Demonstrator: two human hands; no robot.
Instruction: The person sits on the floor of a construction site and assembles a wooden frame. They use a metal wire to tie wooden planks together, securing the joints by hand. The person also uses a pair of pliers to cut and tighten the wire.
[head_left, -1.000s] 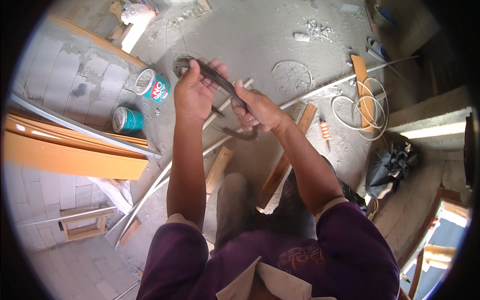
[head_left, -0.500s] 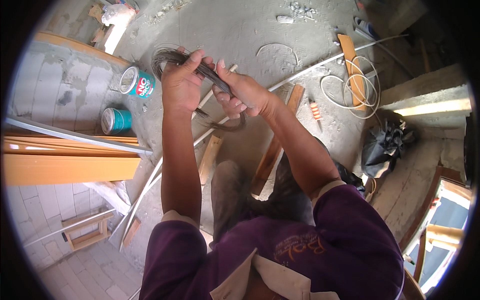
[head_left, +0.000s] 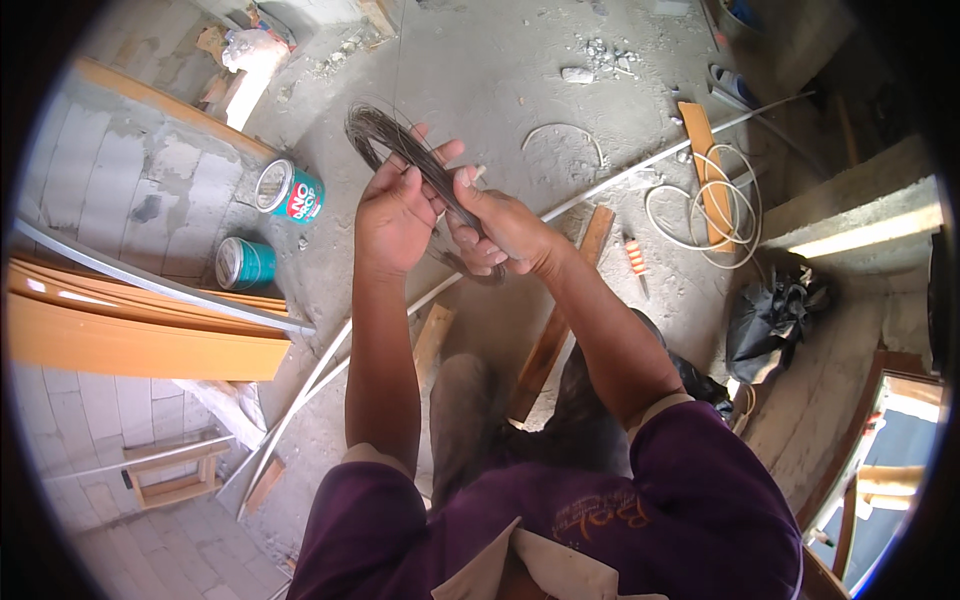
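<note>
At the far left I see orange boards (head_left: 130, 335) leaning along a grey block wall (head_left: 120, 190), with a pale strip (head_left: 150, 285) lying over them. Just right of them two cans rest on the concrete floor (head_left: 500, 90): a teal can (head_left: 243, 264) nearer the boards and a white-and-teal can (head_left: 288, 191) above it.

Moving toward the middle, my left hand (head_left: 393, 215) is closed around a coil of thin dark wire (head_left: 385, 135), fingers wrapped over the bundle, with the loop rising above the knuckles. The coil sits in the air over the floor, between both hands, and its strands run down to the right into my right hand (head_left: 497, 232), which is clenched on the same bundle just beside the left. The two hands nearly touch.

Below them a long white conduit (head_left: 620, 175) crosses the floor diagonally, and short wooden offcuts (head_left: 555, 335) lie near my knees.

Further right I see an orange-handled tool (head_left: 634, 258), a loose ring of white cable (head_left: 700, 210) draped over a wooden plank (head_left: 705, 160), and a black bag (head_left: 775, 320) beside a concrete ledge (head_left: 860, 215).
</note>
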